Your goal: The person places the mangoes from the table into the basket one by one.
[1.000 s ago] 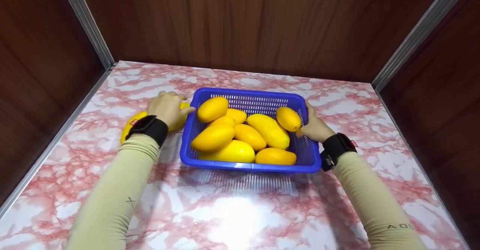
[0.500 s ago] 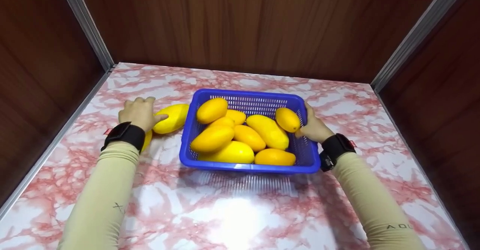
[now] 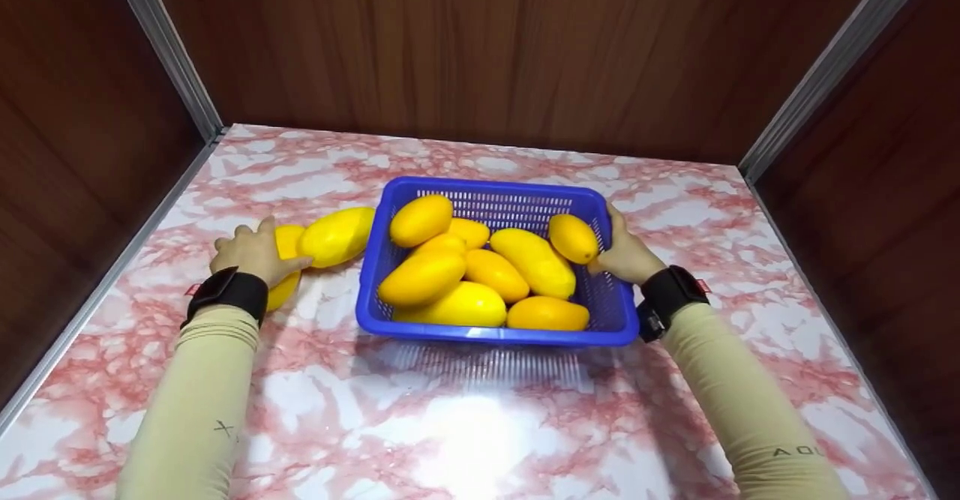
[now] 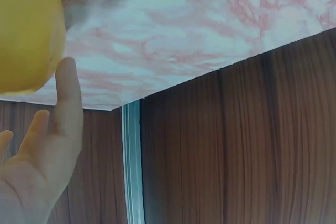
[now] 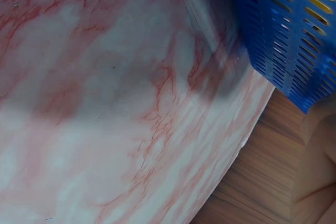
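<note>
In the head view, a blue plastic basket [image 3: 495, 333] holds several yellow mangoes [image 3: 534, 262]. My right hand [image 3: 632, 255] grips the basket's right rim, thumb inside and fingers along the outer wall. The slotted wall [image 5: 286, 35] shows in the right wrist view. Left of the basket, my left hand [image 3: 251, 256] is spread against a yellow mango [image 3: 285, 290], which the thumb partly covers. Extended fingers and a fingertip right at a mango [image 4: 26, 30] appear in the left wrist view. Another mango [image 3: 337, 236] lies between that hand and the basket.
The pink and white marbled table [image 3: 360, 425] lies under everything. A dark wood panel [image 3: 480, 58] closes off the back, with further panels at both sides. Metal corner posts [image 3: 169, 50] stand at the back corners.
My left hand has moved left and toward me, from beside the basket rim to the outer mango, uncovering the mango nearer the basket. The right hand keeps its grip on the basket.
</note>
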### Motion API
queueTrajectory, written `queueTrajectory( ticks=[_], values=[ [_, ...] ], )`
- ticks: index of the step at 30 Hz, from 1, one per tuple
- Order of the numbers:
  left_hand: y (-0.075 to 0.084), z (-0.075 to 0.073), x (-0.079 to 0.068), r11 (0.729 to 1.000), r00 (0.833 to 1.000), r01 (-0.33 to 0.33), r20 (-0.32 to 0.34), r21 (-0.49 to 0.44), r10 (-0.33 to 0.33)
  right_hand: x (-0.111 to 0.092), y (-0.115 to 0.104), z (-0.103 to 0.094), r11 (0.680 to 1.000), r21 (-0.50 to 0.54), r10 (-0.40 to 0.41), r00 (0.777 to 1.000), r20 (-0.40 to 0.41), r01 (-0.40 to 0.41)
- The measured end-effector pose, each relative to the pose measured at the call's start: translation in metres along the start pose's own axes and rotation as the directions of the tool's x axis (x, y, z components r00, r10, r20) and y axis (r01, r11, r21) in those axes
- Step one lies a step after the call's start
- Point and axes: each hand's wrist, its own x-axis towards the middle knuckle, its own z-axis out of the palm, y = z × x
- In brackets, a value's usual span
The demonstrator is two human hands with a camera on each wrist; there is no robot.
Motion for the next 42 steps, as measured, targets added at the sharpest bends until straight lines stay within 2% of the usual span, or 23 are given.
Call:
queueTrajectory(
  ticks=[11,18,28,35,42],
  values=[
    [-0.008,0.009,-0.005,0.998,0.998,0.037,0.048,-0.050,-0.034,0.001,-0.001,-0.002,0.999,-0.034,0.031,0.999,0.009,-0.031],
    [-0.013,0.015,-0.006,0.994,0.997,0.049,0.063,-0.093,-0.043,0.000,-0.001,-0.002,1.000,-0.016,0.014,1.000,0.004,-0.014],
    [-0.020,0.019,-0.009,0.994,0.999,0.006,0.040,-0.111,-0.002,-0.002,-0.002,-0.003,1.000,0.001,0.010,1.000,0.001,-0.010],
    [-0.025,0.018,-0.007,0.992,0.999,0.018,0.037,-0.127,-0.014,-0.001,-0.002,-0.002,1.000,0.026,0.001,1.000,0.007,-0.001],
    [-0.022,0.012,-0.006,0.992,0.999,0.028,0.018,-0.125,-0.026,-0.001,0.000,0.000,0.999,0.037,-0.001,1.000,0.006,0.001]
  ],
)
